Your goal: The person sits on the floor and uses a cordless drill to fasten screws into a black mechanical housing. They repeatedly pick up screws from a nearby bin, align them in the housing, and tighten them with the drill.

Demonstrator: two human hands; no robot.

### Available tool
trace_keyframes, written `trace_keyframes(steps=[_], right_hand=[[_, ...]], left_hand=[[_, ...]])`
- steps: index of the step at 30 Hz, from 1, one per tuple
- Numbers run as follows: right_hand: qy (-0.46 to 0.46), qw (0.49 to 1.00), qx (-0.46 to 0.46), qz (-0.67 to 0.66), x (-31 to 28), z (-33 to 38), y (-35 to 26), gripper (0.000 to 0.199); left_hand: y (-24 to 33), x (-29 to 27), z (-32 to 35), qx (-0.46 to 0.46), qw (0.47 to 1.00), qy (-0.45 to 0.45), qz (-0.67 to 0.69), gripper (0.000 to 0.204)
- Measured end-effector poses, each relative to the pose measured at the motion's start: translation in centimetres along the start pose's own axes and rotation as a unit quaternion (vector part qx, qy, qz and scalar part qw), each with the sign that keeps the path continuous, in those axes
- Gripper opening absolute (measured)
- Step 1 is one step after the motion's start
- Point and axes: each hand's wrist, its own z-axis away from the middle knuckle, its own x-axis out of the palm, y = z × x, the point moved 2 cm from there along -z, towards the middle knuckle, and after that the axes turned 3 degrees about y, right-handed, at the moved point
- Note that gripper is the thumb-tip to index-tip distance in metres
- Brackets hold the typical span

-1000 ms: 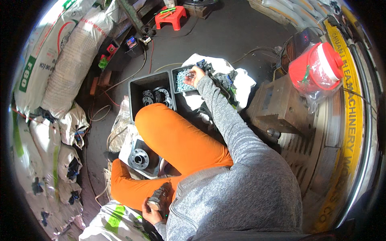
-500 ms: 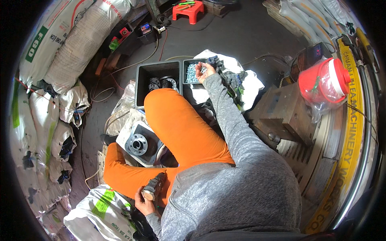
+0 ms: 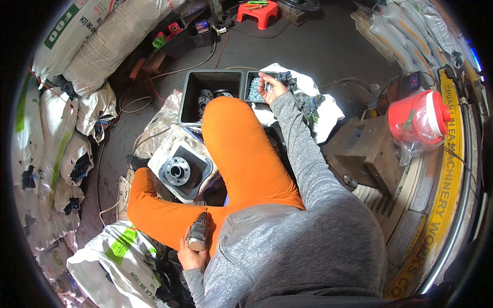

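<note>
My right hand [image 3: 270, 87] reaches forward over a small black tray of silvery screws [image 3: 252, 91] and pinches one or a few between its fingertips. My left hand [image 3: 191, 252] rests low beside my orange-clad leg, closed around a grey and black power driver [image 3: 199, 232] that points upward. Between my legs lies a grey metal housing with a round flange [image 3: 178, 171]. A larger black bin [image 3: 208, 92] holding dark metal parts stands left of the screw tray.
White cloth [image 3: 313, 97] lies under and right of the trays. Stacked sacks [image 3: 61, 77] line the left side. A metal block [image 3: 367, 149] and a red jug in a plastic bag [image 3: 418, 118] sit on the right. A red stool [image 3: 257, 11] and cables lie ahead.
The view has shifted so everything sits lower and nearer. My right hand stays at the screw tray, now lifted with fingers pinched. My left hand keeps the driver by my leg.
</note>
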Motion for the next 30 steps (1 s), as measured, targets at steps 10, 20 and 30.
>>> trace_keyframes(steps=[10,20,30], right_hand=[[-0.259,0.943,0.137,0.158,15.2,11.3,8.0,0.021],[-0.241,0.826,0.499,0.107,12.8,20.0,23.2,0.025],[-0.244,0.821,0.511,0.073,11.9,18.3,24.1,0.018]], left_hand=[[4.1,-10.3,-1.5,0.274,0.956,0.11,0.009,0.049],[2.3,-9.5,-0.7,-0.008,0.855,0.066,0.514,0.034],[3.7,-10.7,-2.5,-0.03,0.895,0.055,0.442,0.027]])
